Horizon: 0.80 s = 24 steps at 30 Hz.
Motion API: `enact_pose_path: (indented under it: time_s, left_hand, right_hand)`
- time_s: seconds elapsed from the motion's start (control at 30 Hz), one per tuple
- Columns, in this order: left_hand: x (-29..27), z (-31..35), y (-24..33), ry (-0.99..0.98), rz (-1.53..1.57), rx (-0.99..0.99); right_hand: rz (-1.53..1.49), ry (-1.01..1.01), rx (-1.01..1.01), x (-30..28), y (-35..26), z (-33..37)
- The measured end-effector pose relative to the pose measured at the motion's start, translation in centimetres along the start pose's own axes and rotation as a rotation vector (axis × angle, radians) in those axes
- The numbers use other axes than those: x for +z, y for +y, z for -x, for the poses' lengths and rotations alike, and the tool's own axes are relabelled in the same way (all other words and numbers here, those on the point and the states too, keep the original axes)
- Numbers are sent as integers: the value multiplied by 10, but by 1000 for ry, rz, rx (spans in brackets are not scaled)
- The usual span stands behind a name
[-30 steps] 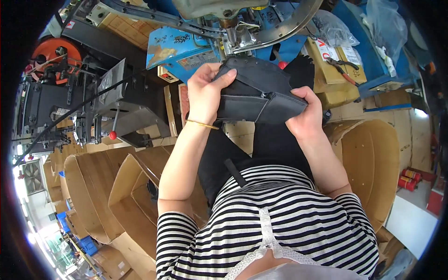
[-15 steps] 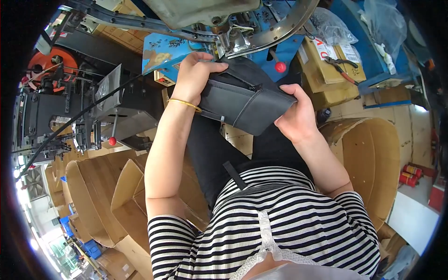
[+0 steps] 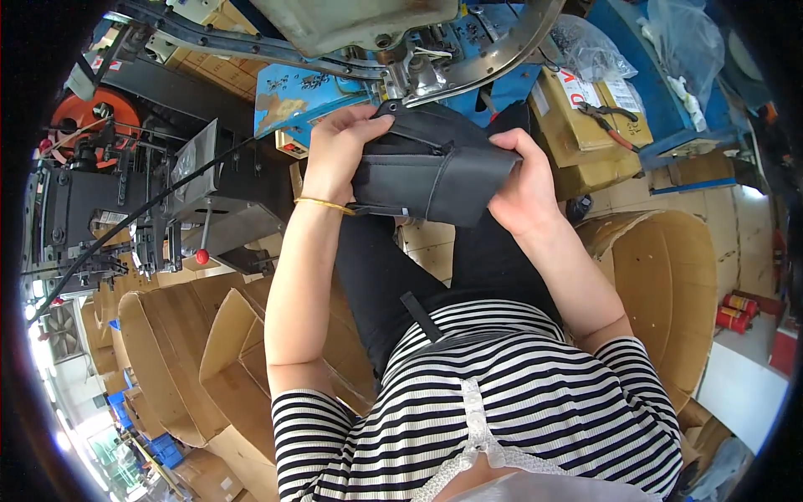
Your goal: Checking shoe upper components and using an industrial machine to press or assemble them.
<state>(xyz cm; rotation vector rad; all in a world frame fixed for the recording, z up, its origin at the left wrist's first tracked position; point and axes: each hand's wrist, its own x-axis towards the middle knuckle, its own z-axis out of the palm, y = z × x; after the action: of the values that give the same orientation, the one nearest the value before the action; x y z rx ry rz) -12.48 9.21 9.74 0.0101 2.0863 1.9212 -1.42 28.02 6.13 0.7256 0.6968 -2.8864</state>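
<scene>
Both hands hold a black leather-like bag point(image 3: 431, 186) in front of the machine. My left hand point(image 3: 336, 159), with a yellow bangle at the wrist, pinches its upper left corner between thumb and fingers. Just beside that thumb a small metal eyelet point(image 3: 392, 107) shows in the black material. My right hand point(image 3: 529, 188) grips the right end, thumb on top and fingers underneath. A seam and a dark opening run across the upper side of the bag. Right behind its far edge stands the metal head of the machine point(image 3: 418, 77), close to the bag; whether they touch I cannot tell.
Small metal pieces lie scattered on the blue machine table point(image 3: 280, 90). Pliers point(image 3: 611, 119) rest on a cardboard box point(image 3: 590, 138) at the right. Large open cartons point(image 3: 669, 293) stand on both sides of my legs. Another machine with a red-knobbed lever point(image 3: 202, 251) is at the left.
The bag and both hands have shifted slightly left and up. The upper left corner has turned so the eyelet now shows, and the red knob behind the bag is now covered.
</scene>
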Motion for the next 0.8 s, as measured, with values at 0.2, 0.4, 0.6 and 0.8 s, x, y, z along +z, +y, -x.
enact_pose_path:
  time_s: [0.2,0.4,0.6,0.8]
  left_hand:
    - [-5,-12,9,-159,57,-198]
    - [-12,-27,4,-175,-49,-232]
    - [-9,-28,3,-114,-104,-207]
    - [3,-15,16,-114,-81,-223]
  right_hand:
    - [-117,-33,-31,-3,1,-7]
    - [-104,-17,-33,10,6,-1]
    - [-121,-40,19,-5,8,-5]
    - [-86,-107,6,-17,4,-9]
